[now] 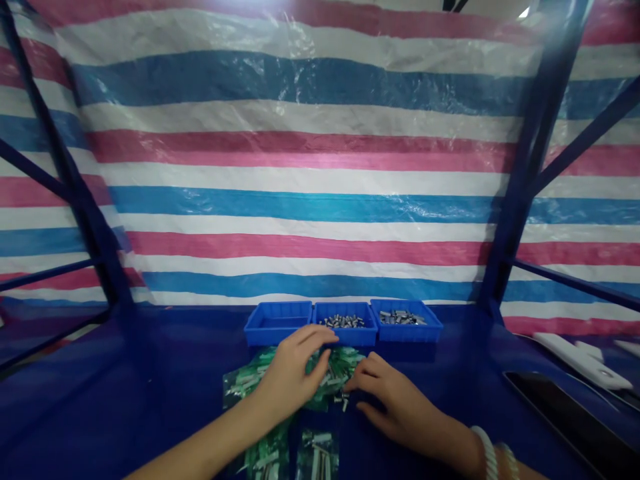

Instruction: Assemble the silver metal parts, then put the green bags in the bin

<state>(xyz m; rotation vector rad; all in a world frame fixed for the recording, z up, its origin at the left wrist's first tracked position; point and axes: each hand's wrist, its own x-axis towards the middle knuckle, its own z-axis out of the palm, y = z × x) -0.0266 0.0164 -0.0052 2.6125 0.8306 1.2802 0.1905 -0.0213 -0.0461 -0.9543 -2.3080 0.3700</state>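
My left hand (296, 367) is over a heap of small clear and green plastic bags (245, 380), its thumb apart from its curved fingers and nothing visible between them. Its fingertips are near the front wall of the middle blue bin (350, 337), which holds small metal fasteners (344, 321). To the right, my right hand (395, 400) is low over the table with fingers bent and thumb apart. A few small screws (344, 401) lie just by its fingertips; whether they touch is unclear. A clear bag of long metal pieces (320, 460) lies at the front.
A left blue bin (255, 335) and a right blue bin (415, 333) with metal parts (400, 317) flank the middle one. On the right of the blue table (450, 373) lie a black phone-like slab (565, 413) and a white power strip (580, 360). Blue posts (520, 173) and striped sheeting (310, 207) enclose the bench.
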